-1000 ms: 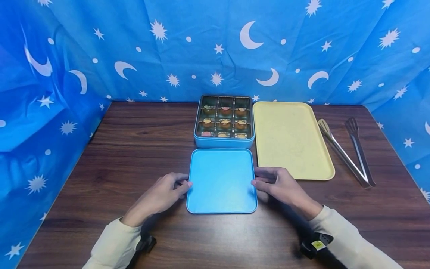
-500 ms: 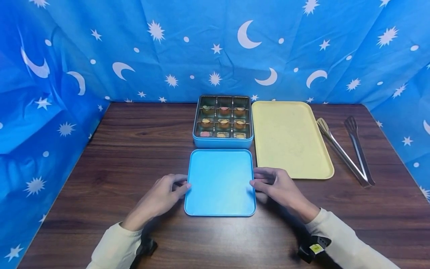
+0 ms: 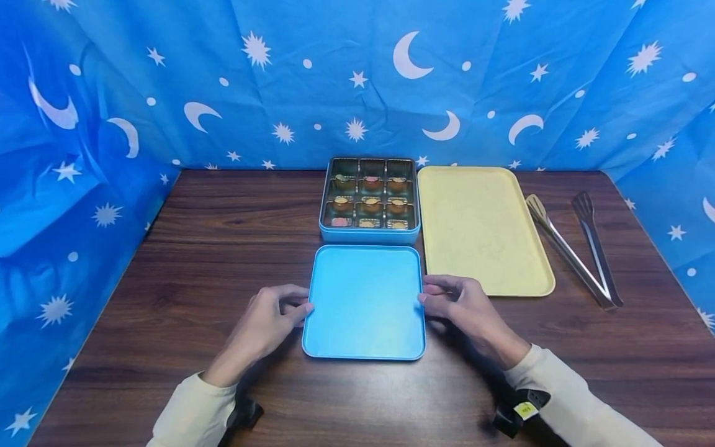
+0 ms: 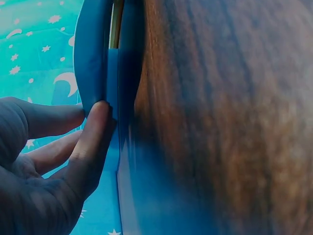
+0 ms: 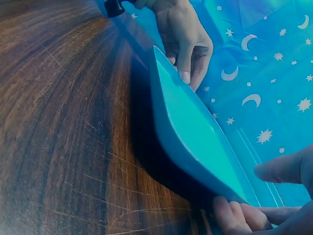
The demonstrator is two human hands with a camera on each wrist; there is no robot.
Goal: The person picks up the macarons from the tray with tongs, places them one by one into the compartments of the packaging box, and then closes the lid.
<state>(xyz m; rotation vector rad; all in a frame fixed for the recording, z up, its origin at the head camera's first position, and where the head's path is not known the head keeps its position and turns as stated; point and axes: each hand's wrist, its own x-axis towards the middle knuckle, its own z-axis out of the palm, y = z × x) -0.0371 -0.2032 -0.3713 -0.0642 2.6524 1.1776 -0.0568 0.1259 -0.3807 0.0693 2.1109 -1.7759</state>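
Note:
A square light-blue lid with a raised rim [image 3: 365,304] lies flat between my hands in the head view, in front of the matching tin. My left hand [image 3: 272,323] holds its left edge, the thumb tip at the rim. On the opposite edge, my right hand [image 3: 466,310] grips with the thumb at the rim and fingers beside it. The right wrist view shows the lid [image 5: 195,127] with a dark shadow along its near side. In the left wrist view the lid's edge [image 4: 91,54] touches the left fingertips.
Behind the lid stands the blue tin [image 3: 368,236], its compartments holding several small round sweets. A yellow tray [image 3: 486,236] adjoins it on the right. Metal tongs [image 3: 575,257] lie spread beyond the tray. A blue patterned cloth [image 3: 357,74] hangs around the wooden table [image 3: 223,217].
The lid looks slightly larger and its left edge has shifted a little left along with my left hand. My right hand keeps nearly the same place at the right edge.

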